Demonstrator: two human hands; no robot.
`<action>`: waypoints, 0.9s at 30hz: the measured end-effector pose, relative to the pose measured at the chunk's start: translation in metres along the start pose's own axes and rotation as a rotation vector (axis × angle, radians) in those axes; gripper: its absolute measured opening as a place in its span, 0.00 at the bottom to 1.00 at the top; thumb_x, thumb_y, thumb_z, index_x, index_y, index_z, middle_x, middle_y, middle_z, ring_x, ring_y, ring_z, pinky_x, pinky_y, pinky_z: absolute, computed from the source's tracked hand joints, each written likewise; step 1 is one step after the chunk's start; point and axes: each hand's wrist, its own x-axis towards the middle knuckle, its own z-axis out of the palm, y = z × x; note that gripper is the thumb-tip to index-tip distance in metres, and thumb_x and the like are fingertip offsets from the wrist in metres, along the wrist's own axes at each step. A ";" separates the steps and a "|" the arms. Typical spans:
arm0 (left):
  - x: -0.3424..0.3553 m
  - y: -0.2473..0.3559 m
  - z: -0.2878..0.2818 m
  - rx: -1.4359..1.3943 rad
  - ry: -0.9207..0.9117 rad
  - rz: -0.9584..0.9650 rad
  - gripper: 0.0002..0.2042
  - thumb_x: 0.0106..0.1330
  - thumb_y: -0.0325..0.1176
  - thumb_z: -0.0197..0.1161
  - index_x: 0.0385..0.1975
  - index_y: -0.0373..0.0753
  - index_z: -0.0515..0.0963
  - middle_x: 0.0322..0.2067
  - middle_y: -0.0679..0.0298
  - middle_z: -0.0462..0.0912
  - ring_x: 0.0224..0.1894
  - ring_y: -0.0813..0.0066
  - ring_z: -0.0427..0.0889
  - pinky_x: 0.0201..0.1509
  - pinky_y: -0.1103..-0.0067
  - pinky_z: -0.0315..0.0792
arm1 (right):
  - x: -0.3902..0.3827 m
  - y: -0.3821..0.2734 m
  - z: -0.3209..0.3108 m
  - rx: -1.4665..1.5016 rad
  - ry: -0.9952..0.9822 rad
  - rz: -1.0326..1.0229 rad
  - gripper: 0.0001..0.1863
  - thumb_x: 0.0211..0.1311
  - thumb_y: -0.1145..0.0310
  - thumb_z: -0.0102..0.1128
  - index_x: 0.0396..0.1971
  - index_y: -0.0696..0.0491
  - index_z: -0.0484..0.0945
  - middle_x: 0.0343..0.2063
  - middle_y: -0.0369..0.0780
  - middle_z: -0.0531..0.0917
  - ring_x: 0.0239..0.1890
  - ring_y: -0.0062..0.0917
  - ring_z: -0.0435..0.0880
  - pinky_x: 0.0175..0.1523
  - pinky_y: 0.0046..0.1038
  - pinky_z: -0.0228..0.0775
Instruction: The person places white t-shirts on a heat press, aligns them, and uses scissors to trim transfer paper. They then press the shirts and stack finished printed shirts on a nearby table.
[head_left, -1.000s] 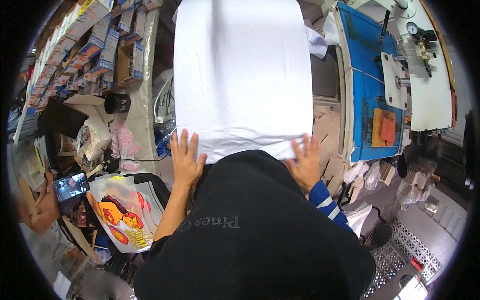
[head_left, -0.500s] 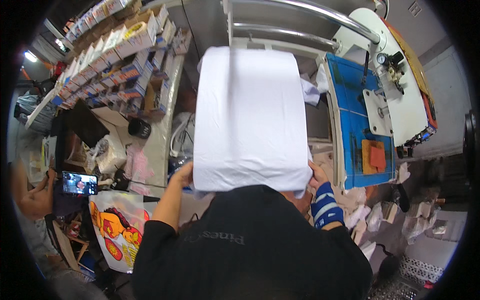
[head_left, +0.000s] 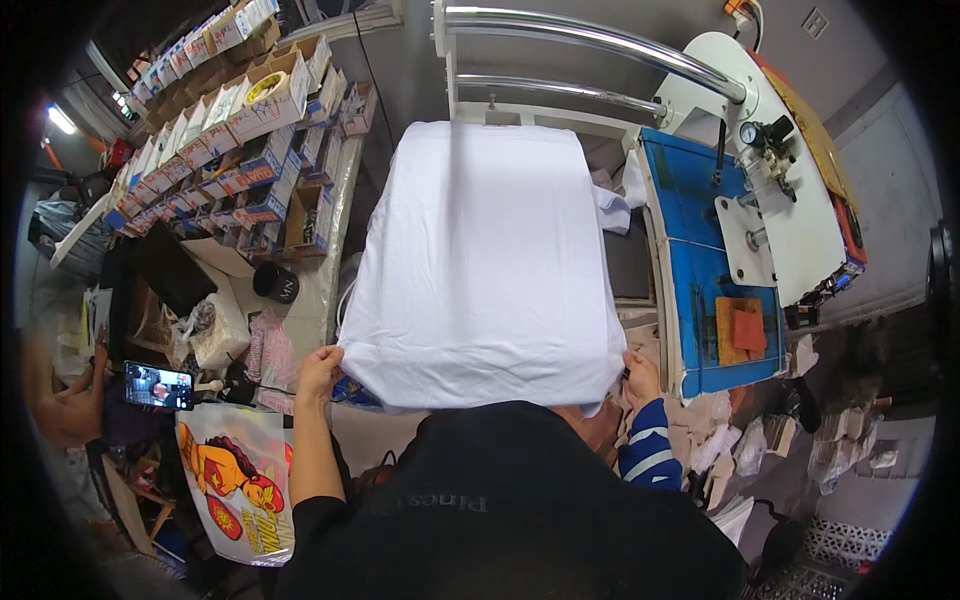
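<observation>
A white T-shirt [head_left: 490, 260] lies spread over the flat platen of a heat press, which it hides. A small fold like a sleeve sticks out at its far right. My left hand [head_left: 319, 376] pinches the near left corner of the cloth and draws it outward. At the near right corner, my right hand [head_left: 641, 380] grips the edge with closed fingers. Shallow wrinkles run across the near end of the shirt. A blue and white band [head_left: 650, 443] covers my right forearm.
Chrome rails [head_left: 600, 30] span the far side. To the right stands a blue pad [head_left: 700, 260] with an orange piece on it, beside the white press head [head_left: 815, 220]. Boxes [head_left: 240, 130], a black mug [head_left: 275, 283], a phone [head_left: 158, 386] and a printed film [head_left: 235, 480] are at left.
My left hand has moved outward to the left, pulling the shirt's near left corner wider. My right hand still holds its corner, slightly nearer me. The view has shifted a little.
</observation>
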 end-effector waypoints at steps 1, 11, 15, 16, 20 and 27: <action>-0.001 -0.002 0.002 -0.003 -0.001 -0.015 0.09 0.71 0.33 0.65 0.44 0.36 0.82 0.34 0.68 0.85 0.35 0.78 0.82 0.41 0.76 0.77 | -0.003 0.002 0.000 -0.052 0.049 0.005 0.10 0.73 0.66 0.59 0.45 0.56 0.82 0.34 0.33 0.84 0.33 0.22 0.80 0.39 0.26 0.75; 0.012 -0.026 0.004 -0.044 -0.029 0.002 0.10 0.72 0.33 0.65 0.47 0.36 0.80 0.35 0.67 0.85 0.33 0.76 0.82 0.39 0.75 0.77 | -0.007 -0.002 0.003 0.130 -0.049 -0.128 0.08 0.69 0.73 0.64 0.43 0.58 0.79 0.37 0.37 0.85 0.39 0.25 0.83 0.49 0.28 0.76; 0.009 -0.025 0.007 -0.055 -0.043 -0.007 0.10 0.72 0.34 0.64 0.47 0.36 0.79 0.36 0.67 0.85 0.36 0.76 0.82 0.42 0.75 0.76 | -0.006 -0.004 -0.005 0.230 -0.058 -0.048 0.11 0.75 0.68 0.57 0.48 0.60 0.79 0.44 0.40 0.85 0.47 0.27 0.83 0.59 0.30 0.73; 0.010 -0.023 0.004 -0.051 -0.049 -0.007 0.10 0.72 0.34 0.64 0.47 0.37 0.79 0.36 0.67 0.85 0.36 0.77 0.82 0.43 0.75 0.76 | -0.013 -0.010 0.003 0.233 -0.056 -0.037 0.11 0.75 0.67 0.57 0.48 0.59 0.79 0.43 0.39 0.85 0.47 0.27 0.82 0.60 0.30 0.72; 0.012 -0.028 -0.012 -0.081 -0.069 0.021 0.10 0.71 0.35 0.65 0.46 0.38 0.79 0.36 0.68 0.85 0.36 0.78 0.81 0.44 0.76 0.75 | -0.022 -0.012 0.005 0.236 0.071 -0.074 0.09 0.74 0.67 0.58 0.46 0.56 0.78 0.43 0.40 0.84 0.45 0.29 0.83 0.56 0.34 0.75; 0.014 -0.017 -0.013 -0.072 -0.114 0.024 0.09 0.72 0.35 0.65 0.45 0.38 0.79 0.36 0.67 0.84 0.36 0.77 0.81 0.42 0.76 0.75 | -0.013 -0.026 0.008 0.363 -0.091 0.054 0.08 0.72 0.71 0.59 0.47 0.55 0.76 0.45 0.42 0.84 0.46 0.33 0.84 0.56 0.39 0.77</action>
